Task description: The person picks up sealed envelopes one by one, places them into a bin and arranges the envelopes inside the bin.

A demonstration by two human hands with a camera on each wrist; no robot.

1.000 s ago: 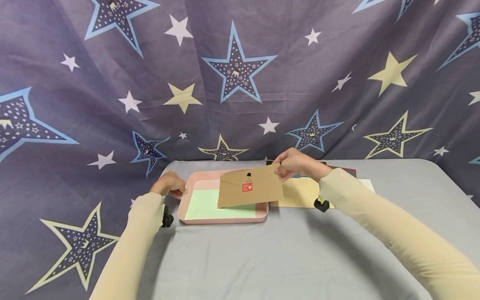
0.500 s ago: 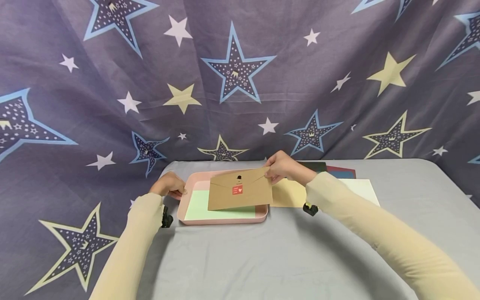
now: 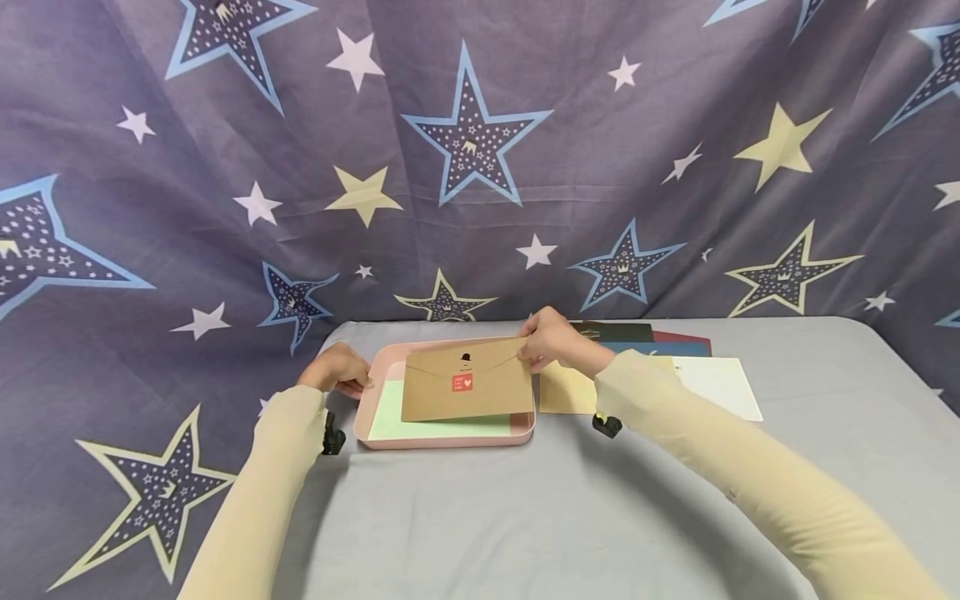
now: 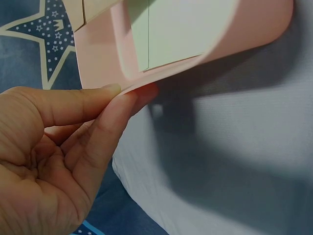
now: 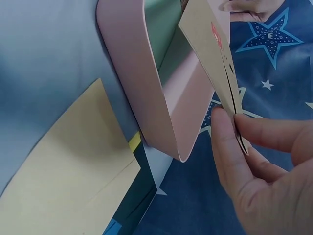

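A brown kraft envelope [image 3: 467,383] with a red heart sticker hangs tilted over the pink tray [image 3: 450,442]. My right hand [image 3: 555,340] pinches its upper right corner between thumb and fingers; the right wrist view shows the same grip on the envelope [image 5: 210,49]. Beneath it, inside the tray, lies a pale green envelope [image 3: 386,417], partly covered. At the tray's left end my left hand [image 3: 337,368] pinches the rim, thumb on one side and fingers on the other, as the left wrist view shows on the tray wall [image 4: 98,58].
Right of the tray lie a yellow envelope [image 3: 566,390] and a white envelope [image 3: 718,387]. Behind them are a dark green one [image 3: 622,332], a blue one [image 3: 660,347] and a dark red one [image 3: 682,338]. A star-patterned curtain [image 3: 570,167] hangs behind the table [image 3: 480,517].
My right hand has carried the brown envelope leftward and a little lower over the tray, uncovering more of the envelopes at the right. My left hand stays on the tray's rim.
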